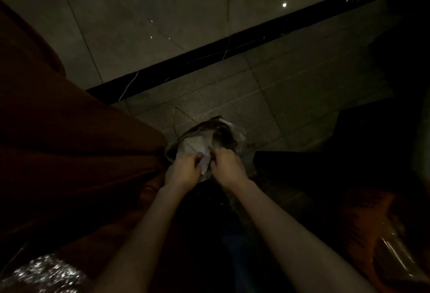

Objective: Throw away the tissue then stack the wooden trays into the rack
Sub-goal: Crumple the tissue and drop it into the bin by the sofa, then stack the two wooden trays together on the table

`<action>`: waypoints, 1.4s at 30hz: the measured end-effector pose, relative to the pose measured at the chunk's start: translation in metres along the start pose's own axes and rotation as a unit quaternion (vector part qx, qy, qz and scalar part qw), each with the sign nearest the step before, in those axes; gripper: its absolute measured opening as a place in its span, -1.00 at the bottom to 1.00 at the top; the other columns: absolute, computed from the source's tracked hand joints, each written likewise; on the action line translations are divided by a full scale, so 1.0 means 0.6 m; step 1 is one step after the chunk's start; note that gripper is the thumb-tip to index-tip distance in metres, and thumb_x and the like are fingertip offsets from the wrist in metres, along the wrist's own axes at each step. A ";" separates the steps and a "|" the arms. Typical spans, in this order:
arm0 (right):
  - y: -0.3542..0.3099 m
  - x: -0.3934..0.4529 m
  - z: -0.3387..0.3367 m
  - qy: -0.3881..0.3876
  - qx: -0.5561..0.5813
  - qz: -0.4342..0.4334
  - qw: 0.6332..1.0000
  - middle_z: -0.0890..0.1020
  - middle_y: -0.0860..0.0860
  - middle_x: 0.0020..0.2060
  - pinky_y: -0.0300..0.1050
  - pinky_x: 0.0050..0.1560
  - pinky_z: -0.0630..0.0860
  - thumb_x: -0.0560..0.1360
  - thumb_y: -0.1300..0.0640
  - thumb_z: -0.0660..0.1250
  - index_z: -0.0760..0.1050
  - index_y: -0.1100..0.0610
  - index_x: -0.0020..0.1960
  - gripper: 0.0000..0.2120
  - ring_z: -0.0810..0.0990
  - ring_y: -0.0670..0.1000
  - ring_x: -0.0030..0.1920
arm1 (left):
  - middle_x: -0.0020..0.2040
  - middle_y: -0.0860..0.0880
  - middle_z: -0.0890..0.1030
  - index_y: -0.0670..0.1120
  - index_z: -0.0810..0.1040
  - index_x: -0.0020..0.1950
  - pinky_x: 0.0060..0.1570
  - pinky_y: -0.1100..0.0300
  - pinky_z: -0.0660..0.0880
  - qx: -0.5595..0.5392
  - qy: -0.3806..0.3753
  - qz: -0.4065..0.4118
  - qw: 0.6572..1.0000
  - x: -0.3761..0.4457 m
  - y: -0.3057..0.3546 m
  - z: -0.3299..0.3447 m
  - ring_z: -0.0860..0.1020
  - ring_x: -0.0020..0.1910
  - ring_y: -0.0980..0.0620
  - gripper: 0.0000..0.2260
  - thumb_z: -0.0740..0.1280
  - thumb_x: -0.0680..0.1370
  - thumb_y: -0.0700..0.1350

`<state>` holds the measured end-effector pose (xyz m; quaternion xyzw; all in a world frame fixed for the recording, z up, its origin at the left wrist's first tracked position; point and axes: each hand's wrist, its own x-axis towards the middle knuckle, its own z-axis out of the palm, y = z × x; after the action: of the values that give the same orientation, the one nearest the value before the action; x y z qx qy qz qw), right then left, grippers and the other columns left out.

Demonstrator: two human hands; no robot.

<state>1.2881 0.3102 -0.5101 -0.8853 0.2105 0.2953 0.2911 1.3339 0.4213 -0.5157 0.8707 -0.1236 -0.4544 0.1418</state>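
Note:
The scene is very dark. A crumpled white tissue [197, 147] sits low in the middle of the view, over the mouth of a bag-lined bin [229, 136] on the tiled floor. My left hand [183, 171] and my right hand [226, 168] are side by side, both closed on the near edge of the tissue. Whether the fingers also pinch the bin liner cannot be made out. No wooden tray or rack shows in the dim frame.
A large brown-orange surface [69, 143] fills the left, close to my left arm. A dark block [325, 171] lies to the right of the bin. Something orange [384, 234] glints at the lower right. A black strip [232, 46] crosses the tiled floor.

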 end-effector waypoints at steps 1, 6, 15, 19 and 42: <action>-0.010 -0.012 -0.015 0.014 -0.021 -0.022 0.999 0.55 0.21 0.06 0.04 0.03 0.44 0.48 0.19 0.17 0.43 0.22 0.09 -0.78 0.47 0.20 0.09 | 0.16 -0.14 0.56 -0.05 0.43 0.24 0.04 -0.01 0.52 -0.001 0.010 -0.003 1.000 -0.013 0.009 -0.017 0.53 0.08 -0.12 -0.71 0.17 0.53 -0.11; -0.070 -0.088 -0.118 0.065 -0.109 -0.104 0.986 0.56 0.24 0.05 0.02 -0.03 0.44 0.47 0.20 0.19 0.43 0.27 0.04 -0.80 0.48 0.21 0.07 | -0.01 -0.14 0.60 -0.10 0.53 0.03 -0.23 0.11 0.47 0.050 0.101 0.039 0.993 -0.103 0.071 -0.114 0.54 -0.13 -0.07 -0.79 0.14 0.54 -0.08; -0.152 -0.321 -0.319 0.276 -0.141 -0.217 0.925 0.54 0.21 0.02 0.04 -0.01 0.42 0.46 0.25 0.14 0.38 0.25 0.03 -0.83 0.45 0.21 0.07 | 0.05 -0.10 0.59 -0.11 0.50 0.05 -0.01 -0.06 0.50 0.146 0.315 0.192 0.918 -0.367 0.219 -0.251 0.51 0.04 -0.08 -0.79 0.13 0.54 -0.09; -0.114 -0.447 -0.390 0.370 -0.124 -0.230 0.891 0.52 0.18 0.10 0.02 0.13 0.40 0.46 0.18 0.13 0.36 0.23 0.11 -0.74 0.41 0.16 0.16 | 0.19 -0.10 0.54 -0.10 0.44 0.18 0.12 -0.02 0.43 0.152 0.380 0.236 0.881 -0.491 0.304 -0.242 0.45 0.18 -0.07 -0.75 0.16 0.54 -0.08; 0.556 -1.146 -0.275 0.534 0.024 0.225 0.815 0.16 0.11 0.46 0.07 0.43 0.04 0.48 0.06 0.16 0.03 0.15 0.43 -0.42 0.08 0.07 0.46 | 0.53 -0.09 0.05 -0.10 -0.03 0.46 0.43 -0.01 0.02 0.284 0.174 0.515 0.790 -0.867 0.759 0.369 0.01 0.49 -0.02 -0.46 0.07 0.56 0.03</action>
<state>0.6658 0.0952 -0.0888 -0.8249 0.5329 -0.1712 0.0794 0.8223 0.1474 -0.0797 0.7435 -0.6503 -0.0992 0.1206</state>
